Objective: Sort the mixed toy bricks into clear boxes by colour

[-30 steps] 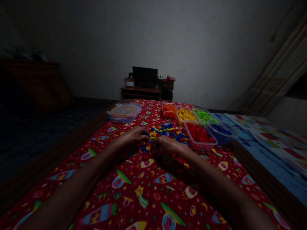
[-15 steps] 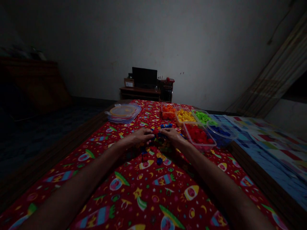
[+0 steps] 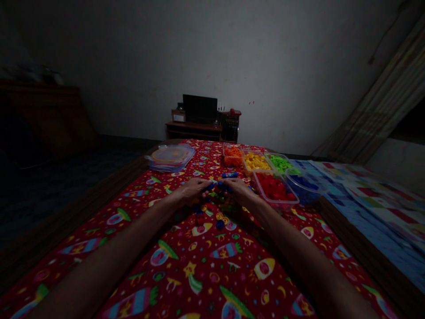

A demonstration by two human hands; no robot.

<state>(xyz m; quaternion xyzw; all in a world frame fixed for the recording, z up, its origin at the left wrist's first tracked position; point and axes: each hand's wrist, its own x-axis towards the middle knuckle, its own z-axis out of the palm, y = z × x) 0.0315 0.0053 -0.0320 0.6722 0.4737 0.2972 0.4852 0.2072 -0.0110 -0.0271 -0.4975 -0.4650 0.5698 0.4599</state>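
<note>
Both my hands are at the middle of the cloth, their fingertips almost meeting. My left hand (image 3: 196,188) is closed in a pinch on a small blue plastic toy piece (image 3: 210,185). Another blue toy piece (image 3: 220,184) is pinched in my right hand (image 3: 239,189), its end facing the left one. Dim light hides their exact shape and whether they touch. Below the hands lie loose plastic pieces, among them a blue wheel-like piece (image 3: 220,224), yellow rings (image 3: 220,216) and a red piece (image 3: 199,219). Just beyond my right fingers is a blue piece (image 3: 229,175).
Clear tubs of orange (image 3: 233,153), yellow (image 3: 256,161), green (image 3: 280,164), red (image 3: 275,188) and blue pieces (image 3: 304,182) stand at the right. Clear lids (image 3: 171,157) are stacked at the far left of the red patterned cloth (image 3: 212,274). A bed (image 3: 372,208) adjoins the right side.
The red piece seen between my fingertips earlier no longer shows there; blue pieces now show between them. My hands have barely shifted. The tubs and lids stay put.
</note>
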